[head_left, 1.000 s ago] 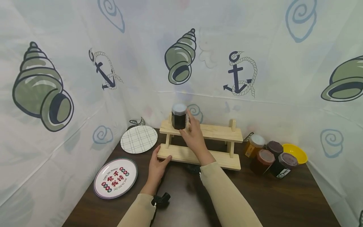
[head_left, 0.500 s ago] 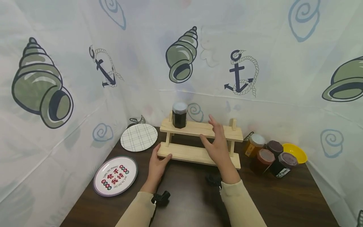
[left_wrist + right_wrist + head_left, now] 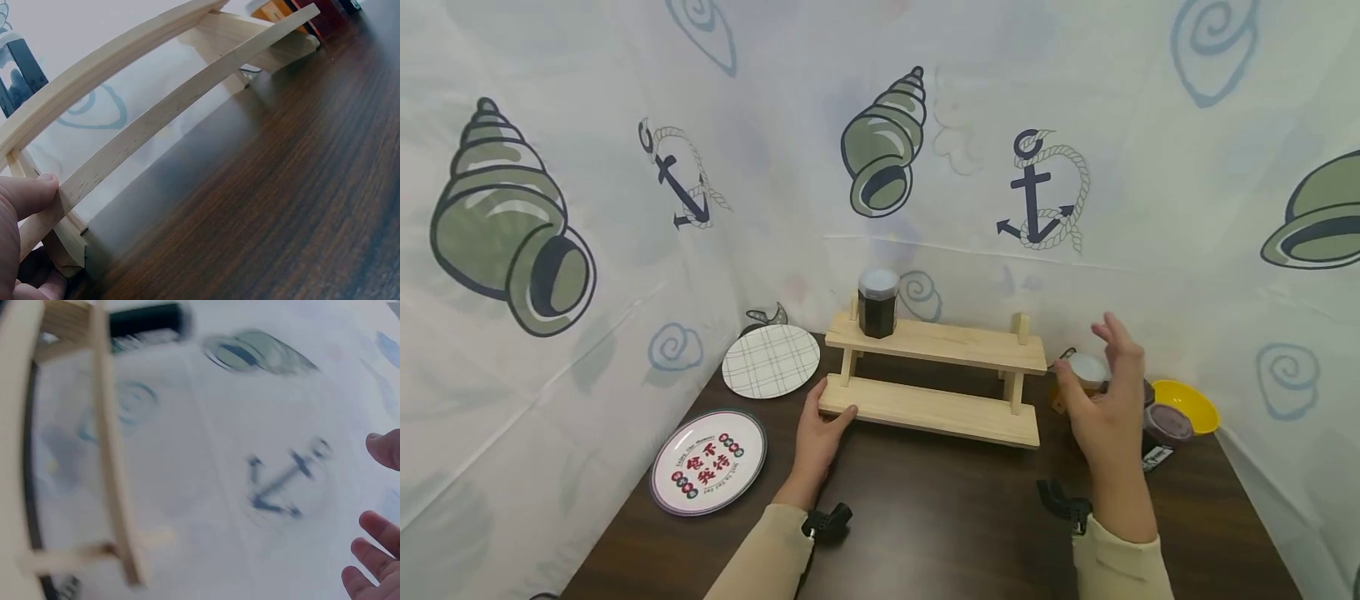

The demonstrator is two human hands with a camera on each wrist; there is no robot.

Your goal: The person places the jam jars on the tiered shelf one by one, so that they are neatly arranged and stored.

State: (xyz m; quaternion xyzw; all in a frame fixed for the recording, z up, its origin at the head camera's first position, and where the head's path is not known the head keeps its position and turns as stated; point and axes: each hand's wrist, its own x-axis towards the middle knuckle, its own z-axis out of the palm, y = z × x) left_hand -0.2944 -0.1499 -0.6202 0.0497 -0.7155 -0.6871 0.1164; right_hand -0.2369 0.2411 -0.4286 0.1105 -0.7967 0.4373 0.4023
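A two-tier wooden display shelf (image 3: 925, 404) stands at the back of the dark table. My left hand (image 3: 815, 442) grips the left end of its lower board; in the left wrist view the thumb (image 3: 31, 195) lies on top, with fingers below. On the upper board's left end stands a dark jar with a pale lid (image 3: 877, 312), untouched. Holding nothing, my right hand (image 3: 1108, 417) is raised at the right, thumb and fingers spread, overlapping a group of jars in the head view. Among these are an amber jar with a white lid (image 3: 1087, 369) and a dark-lidded jar (image 3: 1167, 427).
A yellow bowl (image 3: 1187, 404) sits behind the jars at the right. On the left lie a white plate with a grid pattern (image 3: 771, 361) and a white plate with red characters (image 3: 709, 463). A patterned white curtain (image 3: 760, 150) hangs around the table's back and sides.
My right hand has let go of the dark jar on the upper board and moved right, over to the group of jars. The left hand keeps its grip on the shelf.
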